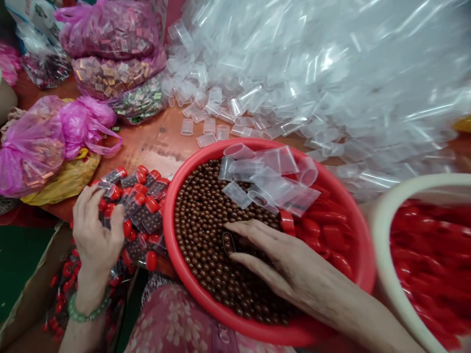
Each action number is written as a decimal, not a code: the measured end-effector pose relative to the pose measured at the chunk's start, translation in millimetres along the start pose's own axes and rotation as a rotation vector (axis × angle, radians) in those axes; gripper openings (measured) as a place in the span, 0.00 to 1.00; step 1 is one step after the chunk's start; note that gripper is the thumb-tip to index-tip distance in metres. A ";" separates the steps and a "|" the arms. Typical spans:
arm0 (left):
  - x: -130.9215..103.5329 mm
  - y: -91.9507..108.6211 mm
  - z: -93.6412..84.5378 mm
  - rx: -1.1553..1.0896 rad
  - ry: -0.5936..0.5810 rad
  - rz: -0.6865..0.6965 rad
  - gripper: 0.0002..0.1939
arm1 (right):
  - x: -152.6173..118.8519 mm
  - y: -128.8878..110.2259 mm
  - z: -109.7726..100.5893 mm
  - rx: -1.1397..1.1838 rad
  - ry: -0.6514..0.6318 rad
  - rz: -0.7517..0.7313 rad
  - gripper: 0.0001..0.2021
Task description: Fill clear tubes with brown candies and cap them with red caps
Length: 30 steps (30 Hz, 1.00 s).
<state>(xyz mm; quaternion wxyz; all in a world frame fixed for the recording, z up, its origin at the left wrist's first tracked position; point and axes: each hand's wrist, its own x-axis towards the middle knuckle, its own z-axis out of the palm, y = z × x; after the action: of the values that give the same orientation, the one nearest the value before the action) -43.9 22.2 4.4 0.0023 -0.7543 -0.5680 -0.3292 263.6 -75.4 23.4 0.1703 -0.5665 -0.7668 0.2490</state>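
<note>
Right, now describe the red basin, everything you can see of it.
The red basin is round and wide, with a thick, smooth, rolled rim, and looks like plastic. Brown balls fill its left side, glossy red caps its right; clear sleeves lie heaped at the far side. The right hand reaches in, its forearm crossing the near-right rim. The near edge overlaps the person's lap in view, beside a cream tub. Its underside is hidden.

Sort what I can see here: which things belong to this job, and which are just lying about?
Likely part of the job:
- clear plastic tube in the right hand
- round brown beads and glossy red caps in the round red basin
- filled, red-capped tubes by the left hand

Apparently just lying about:
- translucent pink plastic bags
- crumpled yellow plastic bag
</note>
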 end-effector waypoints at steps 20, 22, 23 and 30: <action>2.3 103.5 19.8 -0.719 -0.680 0.076 0.19 | 19.9 4.8 -5.8 0.277 0.080 -0.087 0.16; 4.0 104.5 21.7 -0.673 -0.773 0.065 0.23 | 20.3 6.3 -4.6 0.296 0.073 -0.080 0.16; 4.6 105.0 22.5 -0.658 -0.812 0.064 0.25 | 20.2 7.5 -3.8 0.300 0.079 -0.070 0.16; 9.6 110.5 25.0 -0.712 -0.996 0.033 0.32 | 17.5 8.0 -6.8 0.298 0.086 -0.061 0.18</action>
<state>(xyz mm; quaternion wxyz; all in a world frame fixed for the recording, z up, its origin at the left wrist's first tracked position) 64.6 0.7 30.6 -0.5109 -0.7805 -0.3441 -0.1065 268.3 -55.6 24.0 0.2927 -0.5217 -0.7301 0.3304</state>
